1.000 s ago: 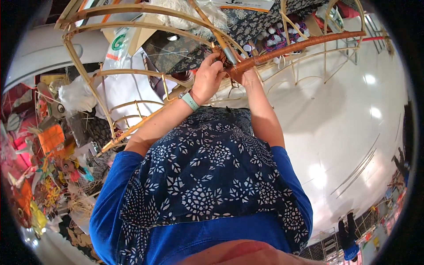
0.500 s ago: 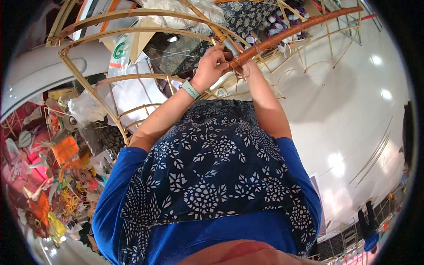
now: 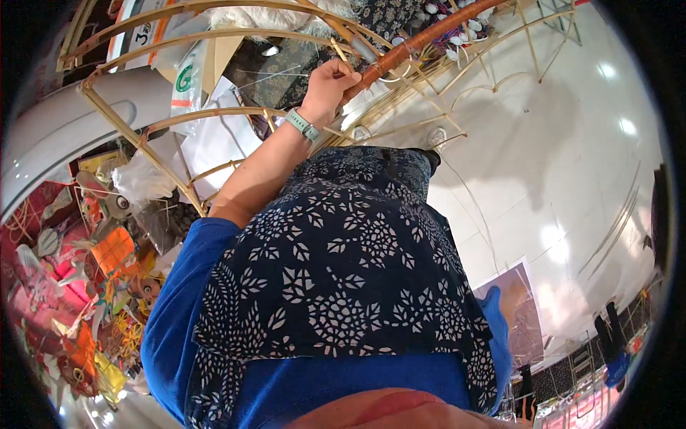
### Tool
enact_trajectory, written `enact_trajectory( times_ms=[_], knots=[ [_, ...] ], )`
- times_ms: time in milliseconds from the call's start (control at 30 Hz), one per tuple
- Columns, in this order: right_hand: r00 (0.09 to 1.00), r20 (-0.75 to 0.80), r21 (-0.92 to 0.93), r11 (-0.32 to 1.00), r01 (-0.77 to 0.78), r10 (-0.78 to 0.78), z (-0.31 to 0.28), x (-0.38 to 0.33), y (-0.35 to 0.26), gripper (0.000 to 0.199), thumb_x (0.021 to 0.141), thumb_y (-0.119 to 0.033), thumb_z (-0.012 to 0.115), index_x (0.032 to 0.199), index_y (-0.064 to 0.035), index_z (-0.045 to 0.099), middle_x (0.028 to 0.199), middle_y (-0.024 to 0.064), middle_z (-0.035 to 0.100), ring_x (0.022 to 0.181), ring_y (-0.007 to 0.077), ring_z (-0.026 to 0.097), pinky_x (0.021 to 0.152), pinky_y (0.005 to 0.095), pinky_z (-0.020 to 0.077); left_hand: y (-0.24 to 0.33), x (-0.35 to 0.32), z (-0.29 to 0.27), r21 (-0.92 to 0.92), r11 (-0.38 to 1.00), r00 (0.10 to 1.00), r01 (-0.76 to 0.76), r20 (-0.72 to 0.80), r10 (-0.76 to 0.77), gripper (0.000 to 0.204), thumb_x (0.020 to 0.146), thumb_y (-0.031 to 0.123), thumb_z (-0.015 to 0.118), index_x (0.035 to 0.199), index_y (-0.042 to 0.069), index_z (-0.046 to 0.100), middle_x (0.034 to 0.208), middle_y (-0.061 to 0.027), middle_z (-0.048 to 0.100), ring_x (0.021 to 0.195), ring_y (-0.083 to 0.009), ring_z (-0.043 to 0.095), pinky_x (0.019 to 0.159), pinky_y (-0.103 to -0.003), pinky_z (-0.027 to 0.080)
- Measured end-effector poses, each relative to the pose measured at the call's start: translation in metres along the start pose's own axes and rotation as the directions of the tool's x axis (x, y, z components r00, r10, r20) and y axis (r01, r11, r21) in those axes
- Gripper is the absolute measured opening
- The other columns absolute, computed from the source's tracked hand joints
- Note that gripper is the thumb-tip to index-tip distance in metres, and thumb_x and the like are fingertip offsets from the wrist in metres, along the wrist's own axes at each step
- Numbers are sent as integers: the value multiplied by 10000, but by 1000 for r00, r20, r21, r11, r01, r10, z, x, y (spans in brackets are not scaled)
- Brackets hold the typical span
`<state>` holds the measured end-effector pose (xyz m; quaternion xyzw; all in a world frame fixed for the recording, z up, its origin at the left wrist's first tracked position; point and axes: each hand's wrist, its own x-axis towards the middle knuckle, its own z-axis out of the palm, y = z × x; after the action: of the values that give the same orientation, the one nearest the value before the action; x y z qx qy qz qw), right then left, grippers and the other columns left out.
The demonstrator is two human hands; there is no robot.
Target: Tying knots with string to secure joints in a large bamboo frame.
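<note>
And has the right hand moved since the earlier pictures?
Yes: away from the brown-wrapped pole, back toward the person's right side; the right hand is now out of sight.

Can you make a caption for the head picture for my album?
Left hand gripping a brown pole, near a curvy wooden frame.

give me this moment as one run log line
left hand: holding near end of brown-wrapped pole | right hand: not in view | nearby: bamboo strips at left, pale floor at right
</note>
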<state>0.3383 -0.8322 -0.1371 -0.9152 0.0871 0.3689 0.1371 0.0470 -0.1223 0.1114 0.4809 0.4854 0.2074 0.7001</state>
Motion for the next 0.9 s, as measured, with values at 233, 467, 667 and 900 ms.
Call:
enact_trajectory(
  times_ms=[233,467,667,900],
  knots=[
    [969,246,-699,697,158,27,-26,-99,57,257,837,-216,495,1011,-70,616,1083,122,596,992,254,566,823,352,471,3,1,4,-126,992,1000,13,-13,-15,128,839,40,578,750,55,487,787,-50,560,619,-143,565,516,-257,475],
    [476,124,90,487,869,-871,179,-125,-361,270,816,-186,514,1015,-32,610,866,173,636,827,334,605,740,395,468,-6,18,-11,-66,997,999,-46,-29,44,127,829,28,587,736,48,503,771,-44,566,680,-149,571,575,-274,495],
    [212,65,491,216,844,-975,220,-235,-571,329,778,-164,569,1096,-82,573,1007,145,596,840,300,593,719,344,467,-9,31,-22,19,999,998,35,-57,-34,107,828,26,585,762,33,502,797,-72,589,716,-176,607,597,-271,521],
    [337,144,662,344,666,-930,267,-255,-626,293,823,-86,564,1102,-35,496,879,35,579,671,115,546,576,276,453,-9,35,-25,-20,998,996,66,-62,-67,73,836,17,560,783,12,510,795,-90,588,696,-177,604,599,-269,522]
  ],
)
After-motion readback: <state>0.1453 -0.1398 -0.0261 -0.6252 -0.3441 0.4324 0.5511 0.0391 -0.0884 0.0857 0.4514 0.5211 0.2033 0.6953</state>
